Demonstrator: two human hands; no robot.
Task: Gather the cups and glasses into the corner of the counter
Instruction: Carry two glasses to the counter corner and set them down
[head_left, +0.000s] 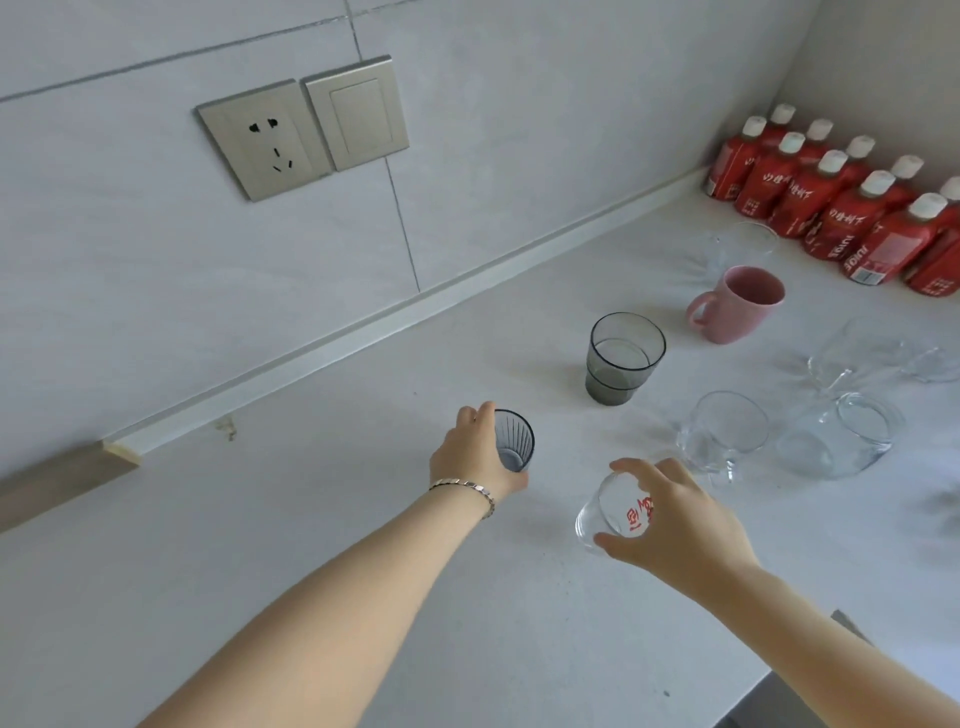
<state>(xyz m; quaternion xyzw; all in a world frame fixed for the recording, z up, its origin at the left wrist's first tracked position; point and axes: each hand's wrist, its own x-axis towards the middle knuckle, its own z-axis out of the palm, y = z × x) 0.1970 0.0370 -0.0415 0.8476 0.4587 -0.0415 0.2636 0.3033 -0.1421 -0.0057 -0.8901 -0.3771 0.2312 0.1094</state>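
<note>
My left hand (470, 457) grips a small ribbed grey glass (515, 440) standing on the white counter (311, 545). My right hand (675, 519) holds a clear glass with red print (608, 512), tilted. Beyond them stand a smoky grey tumbler (621, 358) and a pink mug (737, 304). Clear glass cups sit to the right: one with a handle (724, 431), a wide one (841, 441), another behind (852, 353) and one near the bottles (737, 244).
Several red bottles with white caps (841, 208) fill the far right corner against the wall. A metal socket (260, 137) and switch (358, 111) are on the tiled wall. The counter's front edge (779, 670) runs at lower right.
</note>
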